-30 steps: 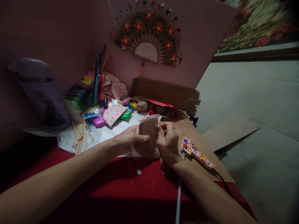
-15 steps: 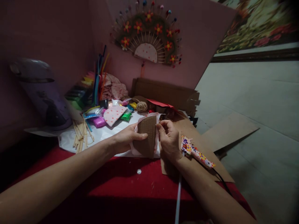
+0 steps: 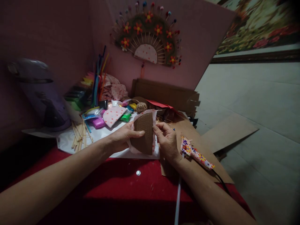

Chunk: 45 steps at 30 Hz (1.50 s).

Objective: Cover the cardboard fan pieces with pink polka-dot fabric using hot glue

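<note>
My left hand [image 3: 125,135] grips a half-round piece of brown cardboard [image 3: 144,134], thumb on its bare face and fingers hidden behind. Pink spotted fabric [image 3: 155,116] lies behind the cardboard and sticks out past its edges. At the straight right edge, my right hand [image 3: 167,139] pinches the fabric's margin between thumb and forefinger. To the right of that hand lies a flower-patterned glue gun [image 3: 197,153], a clear glue stick [image 3: 178,200] reaching down from near it. A finished-looking half circle covered in spotted fabric [image 3: 114,115] rests behind my left hand.
Wooden sticks [image 3: 79,136] lie at left by a purple bottle [image 3: 43,93]. Coloured clay packets [image 3: 97,122], a twine ball [image 3: 141,107] and cardboard strips [image 3: 166,92] stand behind. A decorated fan [image 3: 146,34] hangs above. Cardboard [image 3: 211,173] covers the right side of the red tablecloth [image 3: 112,184].
Both hands have shifted slightly left and up with the cardboard and fabric, which has turned a little. The right hand still pinches the fabric along the straight edge.
</note>
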{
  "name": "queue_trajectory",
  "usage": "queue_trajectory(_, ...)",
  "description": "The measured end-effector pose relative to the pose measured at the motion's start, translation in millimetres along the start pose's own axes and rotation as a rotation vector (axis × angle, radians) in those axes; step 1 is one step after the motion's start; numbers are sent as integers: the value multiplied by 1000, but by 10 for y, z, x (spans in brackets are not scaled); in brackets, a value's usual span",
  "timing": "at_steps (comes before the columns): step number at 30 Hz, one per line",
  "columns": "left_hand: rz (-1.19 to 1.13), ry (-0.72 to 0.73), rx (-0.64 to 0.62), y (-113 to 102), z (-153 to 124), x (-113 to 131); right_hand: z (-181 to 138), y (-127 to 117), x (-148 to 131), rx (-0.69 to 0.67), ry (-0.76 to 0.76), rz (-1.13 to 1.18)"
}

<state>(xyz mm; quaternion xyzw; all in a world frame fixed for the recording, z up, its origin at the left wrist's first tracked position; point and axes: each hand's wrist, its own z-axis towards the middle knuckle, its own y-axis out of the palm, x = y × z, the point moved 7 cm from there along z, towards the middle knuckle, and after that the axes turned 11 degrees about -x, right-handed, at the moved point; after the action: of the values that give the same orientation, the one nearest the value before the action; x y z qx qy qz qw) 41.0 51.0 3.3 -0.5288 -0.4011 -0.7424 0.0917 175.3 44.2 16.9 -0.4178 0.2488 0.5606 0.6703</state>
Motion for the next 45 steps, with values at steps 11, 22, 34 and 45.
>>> queue_trajectory(11, 72, 12, 94, -60, 3, -22, -72, 0, -272, 62, -120, -375)
queue_trajectory(22, 56, 9, 26, -62, 6, -39, -45, 18, -63, -1, -30, -168)
queue_trajectory(34, 25, 16, 101, -74, 15, -11, -149, 166, -309, -89, -244, -378)
queue_trajectory(45, 3, 127, 26, -47, 5, 121, -116, -92, -102, 143, -23, -135)
